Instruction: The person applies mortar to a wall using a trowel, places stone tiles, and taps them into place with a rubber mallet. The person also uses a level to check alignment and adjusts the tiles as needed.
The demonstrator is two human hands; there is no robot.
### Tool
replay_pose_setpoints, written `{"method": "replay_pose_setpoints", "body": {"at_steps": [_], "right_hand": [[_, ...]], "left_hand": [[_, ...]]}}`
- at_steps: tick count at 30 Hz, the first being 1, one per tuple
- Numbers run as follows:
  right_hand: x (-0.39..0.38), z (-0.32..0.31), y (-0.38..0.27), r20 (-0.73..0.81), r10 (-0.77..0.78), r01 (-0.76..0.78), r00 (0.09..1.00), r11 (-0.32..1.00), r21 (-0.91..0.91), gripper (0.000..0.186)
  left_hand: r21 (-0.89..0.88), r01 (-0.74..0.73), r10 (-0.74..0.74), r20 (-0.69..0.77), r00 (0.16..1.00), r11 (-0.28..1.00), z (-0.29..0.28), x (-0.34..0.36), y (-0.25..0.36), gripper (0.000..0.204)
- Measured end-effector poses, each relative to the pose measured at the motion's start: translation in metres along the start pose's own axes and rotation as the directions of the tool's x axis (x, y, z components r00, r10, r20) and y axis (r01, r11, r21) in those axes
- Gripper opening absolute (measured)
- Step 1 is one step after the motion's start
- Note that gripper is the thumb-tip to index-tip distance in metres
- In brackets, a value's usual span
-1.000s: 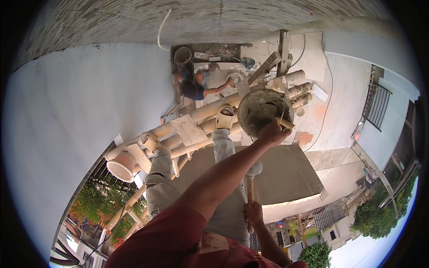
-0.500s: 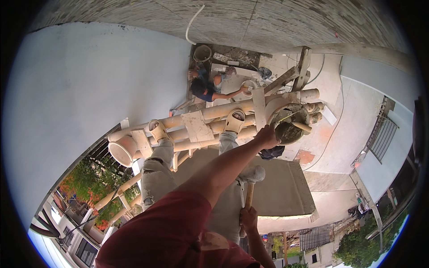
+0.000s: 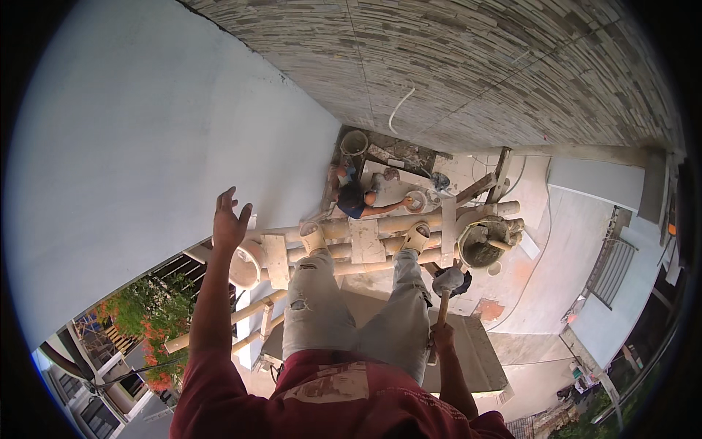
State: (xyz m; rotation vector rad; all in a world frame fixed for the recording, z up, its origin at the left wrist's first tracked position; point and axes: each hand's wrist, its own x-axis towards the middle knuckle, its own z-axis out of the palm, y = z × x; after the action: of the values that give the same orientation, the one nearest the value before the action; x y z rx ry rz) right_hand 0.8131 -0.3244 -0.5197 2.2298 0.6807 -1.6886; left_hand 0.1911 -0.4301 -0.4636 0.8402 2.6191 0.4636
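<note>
My left hand (image 3: 230, 221) is raised at the left in front of the pale wall, its fingers apart and nothing in it. Below it a light-coloured bucket (image 3: 247, 265) stands at the left end of the bamboo poles. In my right hand (image 3: 442, 338), low beside my right leg, is a mallet (image 3: 443, 313) gripped by its wooden handle, its greyish head uppermost. Beyond the mallet, a mortar bucket (image 3: 482, 254) sits at the right end of the poles, with a tool's wooden handle (image 3: 500, 245) lying across the wet mix.
I stand on bamboo poles (image 3: 409, 222) with short boards (image 3: 365, 241) across them, high above the floor. Down below, a co-worker (image 3: 354, 199) crouches, reaching to a small bucket (image 3: 415, 201). A stone-strip wall (image 3: 468, 66) rises ahead, a pale wall (image 3: 153, 139) at left.
My left hand has left the mortar bucket at the right and swung across to the left, its fingers now spread. My right hand keeps hold of the mallet. The head view has shifted.
</note>
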Motion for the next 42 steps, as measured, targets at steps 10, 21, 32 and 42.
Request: {"method": "replay_pose_setpoints", "body": {"at_steps": [10,21,32,42], "right_hand": [[-0.097,0.055,-0.004,-0.171,0.047,-0.028,0.984,0.993,0.111,0.03],[-0.156,0.124,-0.002,-0.09,-0.028,0.029,0.996,0.999,0.016,0.032],[-0.273,0.097,-0.226,-0.167,-0.846,0.722,0.507,0.311,0.618,0.02],[-0.463,-0.015,-0.465,-0.377,-0.825,0.296,-0.42,-0.518,0.803,0.01]], "left_hand": [[0.758,-0.165,0.731,-0.509,0.454,0.631,-0.426,0.068,0.006,0.033],[0.782,-0.233,0.769,-0.425,0.478,0.578,-0.425,0.077,0.014,0.036],[0.431,-0.227,0.483,-0.706,0.518,0.873,-0.438,0.085,0.066,0.059],[0.409,-0.462,0.606,-0.654,0.453,0.787,-0.528,0.246,0.312,0.138]]}}
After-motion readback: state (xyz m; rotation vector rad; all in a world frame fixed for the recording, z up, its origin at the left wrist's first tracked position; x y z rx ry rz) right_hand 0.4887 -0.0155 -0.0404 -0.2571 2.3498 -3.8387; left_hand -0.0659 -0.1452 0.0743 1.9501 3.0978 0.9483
